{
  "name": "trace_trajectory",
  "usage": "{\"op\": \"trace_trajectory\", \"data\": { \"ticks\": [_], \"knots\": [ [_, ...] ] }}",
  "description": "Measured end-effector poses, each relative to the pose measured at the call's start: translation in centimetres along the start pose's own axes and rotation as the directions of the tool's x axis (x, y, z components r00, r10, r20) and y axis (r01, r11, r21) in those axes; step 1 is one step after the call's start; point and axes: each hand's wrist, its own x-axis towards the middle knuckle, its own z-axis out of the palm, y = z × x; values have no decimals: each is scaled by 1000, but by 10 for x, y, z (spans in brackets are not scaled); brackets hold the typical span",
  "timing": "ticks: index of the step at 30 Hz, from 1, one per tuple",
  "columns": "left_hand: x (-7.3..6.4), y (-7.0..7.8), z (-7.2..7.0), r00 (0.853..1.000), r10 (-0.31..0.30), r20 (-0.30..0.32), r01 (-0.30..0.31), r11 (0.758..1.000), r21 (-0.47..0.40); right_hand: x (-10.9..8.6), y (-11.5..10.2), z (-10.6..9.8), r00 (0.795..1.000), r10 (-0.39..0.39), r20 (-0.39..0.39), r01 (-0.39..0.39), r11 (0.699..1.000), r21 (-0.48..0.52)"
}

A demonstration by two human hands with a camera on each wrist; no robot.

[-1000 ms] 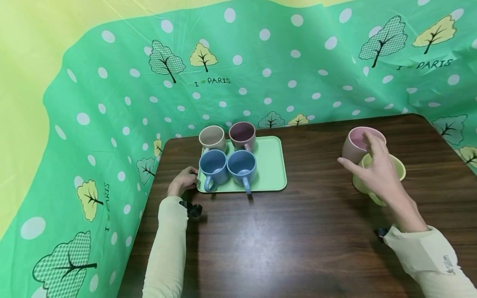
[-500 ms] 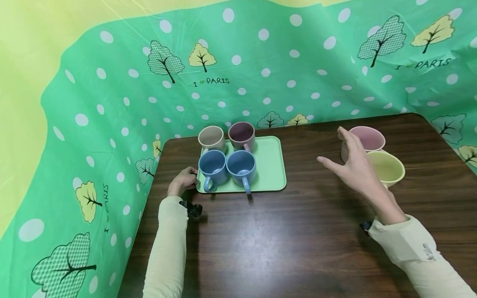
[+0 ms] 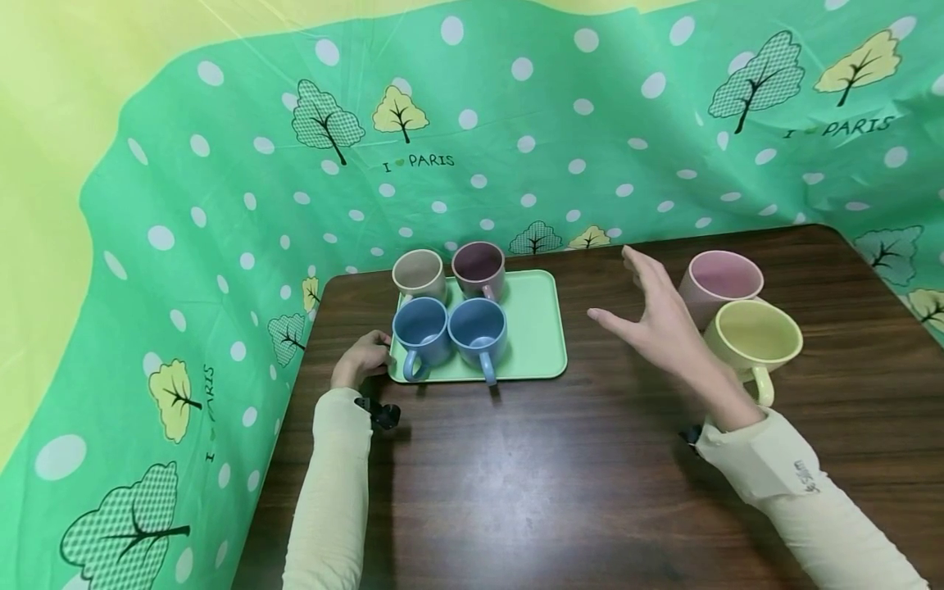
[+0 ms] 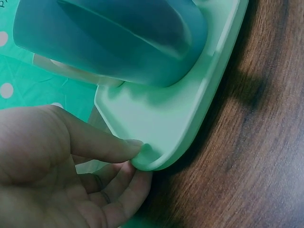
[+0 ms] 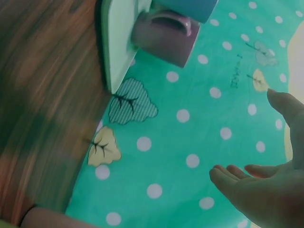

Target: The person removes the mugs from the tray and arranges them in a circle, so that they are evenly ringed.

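My left hand [image 3: 361, 360] pinches the near left corner of a light green tray [image 3: 540, 328]. In the left wrist view its thumb lies over the rim and the fingers curl beneath. Two blue mugs [image 3: 478, 324] stand at the tray's front, handles toward me. Behind them are a beige mug [image 3: 420, 274] and a mauve mug [image 3: 481, 266]. To the right, my right hand [image 3: 664, 328] hangs over the table with thumb and fingers spread, holding nothing. Nearest to it are a pink mug [image 3: 719, 279] and a yellow mug [image 3: 755, 336], close together.
Dark brown wooden table [image 3: 501, 492] lies under everything. A green dotted cloth [image 3: 590, 164] with printed trees rises along the back and left edges. The tray's right part is bare green surface.
My right hand has moved left, away from the pink and yellow mugs toward the tray, with its fingers still spread. The left hand, the tray and the mugs stay where they were.
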Motion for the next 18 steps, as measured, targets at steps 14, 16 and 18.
{"op": "trace_trajectory", "data": {
  "ticks": [14, 16, 18],
  "knots": [
    [2, 1, 0, 1000, -12, 18, 12, 1000, 4, 12, -13, 33, 997, -38, 62, 37, 999, 18],
    [2, 1, 0, 1000, -9, 21, 9, 1000, 5, 15, -12, 39, 996, -30, 83, 29, 999, 14],
    [2, 1, 0, 1000, -6, 21, 6, 1000, 4, 17, -12, 44, 994, -18, 109, 17, 1000, 13]
  ]
}}
